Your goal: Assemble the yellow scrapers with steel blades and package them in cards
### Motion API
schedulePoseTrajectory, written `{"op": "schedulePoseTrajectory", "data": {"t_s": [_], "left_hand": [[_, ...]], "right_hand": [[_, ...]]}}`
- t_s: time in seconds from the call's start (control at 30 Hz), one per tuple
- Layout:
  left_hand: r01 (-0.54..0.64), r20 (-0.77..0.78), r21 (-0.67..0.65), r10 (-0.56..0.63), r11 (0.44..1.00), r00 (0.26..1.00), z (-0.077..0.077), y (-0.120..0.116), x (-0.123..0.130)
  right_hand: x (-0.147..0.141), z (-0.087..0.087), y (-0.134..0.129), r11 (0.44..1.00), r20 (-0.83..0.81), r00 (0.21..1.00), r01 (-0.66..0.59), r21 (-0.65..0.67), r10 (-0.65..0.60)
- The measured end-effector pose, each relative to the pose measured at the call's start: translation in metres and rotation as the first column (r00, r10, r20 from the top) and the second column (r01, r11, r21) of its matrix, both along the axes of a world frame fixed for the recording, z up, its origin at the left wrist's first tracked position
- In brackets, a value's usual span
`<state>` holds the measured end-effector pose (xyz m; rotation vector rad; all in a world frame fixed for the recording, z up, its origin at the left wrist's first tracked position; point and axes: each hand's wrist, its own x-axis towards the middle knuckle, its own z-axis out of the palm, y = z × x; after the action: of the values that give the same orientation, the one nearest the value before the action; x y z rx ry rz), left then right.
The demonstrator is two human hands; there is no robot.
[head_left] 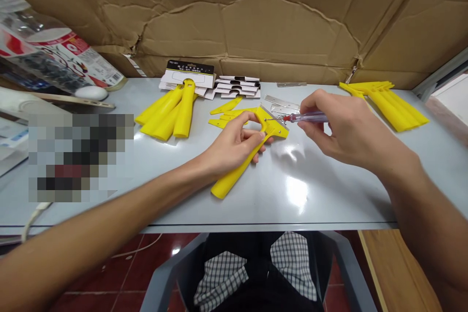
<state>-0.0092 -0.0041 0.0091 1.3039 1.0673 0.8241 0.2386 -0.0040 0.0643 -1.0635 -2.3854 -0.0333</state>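
Observation:
My left hand (239, 144) is closed around the neck of a yellow scraper (234, 178), whose wide head carries a metal blade edge and small screws. In my right hand (338, 129) is a screwdriver (310, 117) with a clear handle and a red collar. Its thin shaft points left and its tip meets the scraper head near a screw. Just behind the scraper lie loose yellow head plates (226, 106). Thin metal blades (281, 102) and small screws rest by the screwdriver, partly hidden by it.
Several yellow scraper handles (164, 114) lie at the left beside printed cards (190, 75) and folded cards (238, 87). More yellow scrapers (395, 102) lie at the right. Plastic bottles (76, 53) stand back left. Cardboard (234, 29) lines the table's rear.

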Motion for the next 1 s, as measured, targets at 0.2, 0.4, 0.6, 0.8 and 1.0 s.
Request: {"op": "schedulePoseTrajectory", "data": {"t_s": [0.2,0.4,0.6,0.8,1.0], "left_hand": [[0.003,-0.009,-0.001,-0.003,1.0,1.0,0.0005,0.0,-0.0006],[-0.008,-0.012,-0.002,0.008,1.0,1.0,0.0016,-0.0007,0.0009],[-0.007,0.002,-0.003,0.007,1.0,1.0,0.0003,-0.0003,0.0006],[-0.015,-0.012,-0.001,0.015,1.0,1.0,0.0001,-0.0013,0.0018],[-0.015,-0.015,0.002,0.015,1.0,1.0,0.0011,-0.0004,0.0019]], "right_hand": [[0.0007,-0.0007,0.0018,0.999,0.021,0.999,0.035,0.018,-0.036],[0.0002,-0.0006,-0.0011,1.0,0.007,1.0,-0.003,-0.013,0.003],[0.0033,-0.0013,0.0031,0.997,-0.015,0.998,0.065,0.045,-0.064],[0.002,-0.0034,0.0043,0.992,0.028,0.994,0.102,0.076,-0.104],[-0.0015,-0.0002,-0.0018,0.999,-0.025,1.0,0.005,-0.045,-0.006]]}}
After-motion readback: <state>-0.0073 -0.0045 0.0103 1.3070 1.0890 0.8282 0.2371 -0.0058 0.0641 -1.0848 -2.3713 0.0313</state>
